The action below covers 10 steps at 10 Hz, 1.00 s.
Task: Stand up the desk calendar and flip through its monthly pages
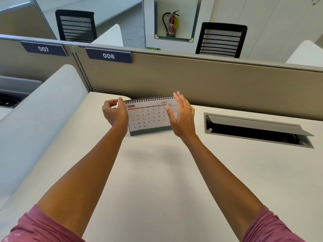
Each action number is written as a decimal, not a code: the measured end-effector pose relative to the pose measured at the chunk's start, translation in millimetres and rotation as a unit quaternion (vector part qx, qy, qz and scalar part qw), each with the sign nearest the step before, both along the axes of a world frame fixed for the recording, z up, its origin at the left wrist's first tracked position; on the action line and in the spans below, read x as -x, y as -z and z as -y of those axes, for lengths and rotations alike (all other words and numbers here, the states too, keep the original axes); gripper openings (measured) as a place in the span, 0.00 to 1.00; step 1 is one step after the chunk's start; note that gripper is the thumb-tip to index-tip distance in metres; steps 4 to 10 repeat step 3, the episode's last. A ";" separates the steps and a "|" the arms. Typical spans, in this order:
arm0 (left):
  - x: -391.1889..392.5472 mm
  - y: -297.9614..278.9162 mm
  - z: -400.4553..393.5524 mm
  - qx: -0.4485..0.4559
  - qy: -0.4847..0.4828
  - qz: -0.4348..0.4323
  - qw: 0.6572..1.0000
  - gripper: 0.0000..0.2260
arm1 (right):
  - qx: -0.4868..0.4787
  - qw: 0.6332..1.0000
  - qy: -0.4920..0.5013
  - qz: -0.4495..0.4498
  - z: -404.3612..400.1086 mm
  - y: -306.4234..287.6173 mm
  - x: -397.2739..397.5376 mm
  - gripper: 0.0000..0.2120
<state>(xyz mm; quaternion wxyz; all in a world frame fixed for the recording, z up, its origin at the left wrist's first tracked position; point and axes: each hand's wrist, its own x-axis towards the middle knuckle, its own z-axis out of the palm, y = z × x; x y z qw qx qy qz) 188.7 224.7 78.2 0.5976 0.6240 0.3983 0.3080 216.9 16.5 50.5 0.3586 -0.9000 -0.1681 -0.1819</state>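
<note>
A spiral-bound desk calendar (148, 117) stands upright on the white desk (157, 172), near the beige partition. Its front page reads JUNE 2026. My left hand (114, 112) pinches the top left corner at the spiral. My right hand (181, 116) covers the calendar's right side, with the fingers over the top edge and the thumb on the page. The right end of the calendar is hidden behind that hand.
An open cable hatch (257, 130) with a raised grey lid sits in the desk to the right. The beige partition (209, 81) with labels 007 and 008 runs behind. A white curved divider (35, 119) borders the left. Black chairs stand beyond.
</note>
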 end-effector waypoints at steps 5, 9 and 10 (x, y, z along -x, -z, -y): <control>18.8 14.5 39.0 -0.387 0.009 -0.001 0.922 0.10 | -0.096 0.989 0.081 0.081 7.4 1.4 26.1 0.20; 18.8 14.5 39.0 -0.387 0.009 -0.001 0.922 0.10 | -0.096 0.989 0.081 0.081 7.4 1.4 26.1 0.20; 18.8 14.5 39.0 -0.387 0.009 -0.001 0.922 0.10 | -0.096 0.989 0.081 0.081 7.4 1.4 26.1 0.20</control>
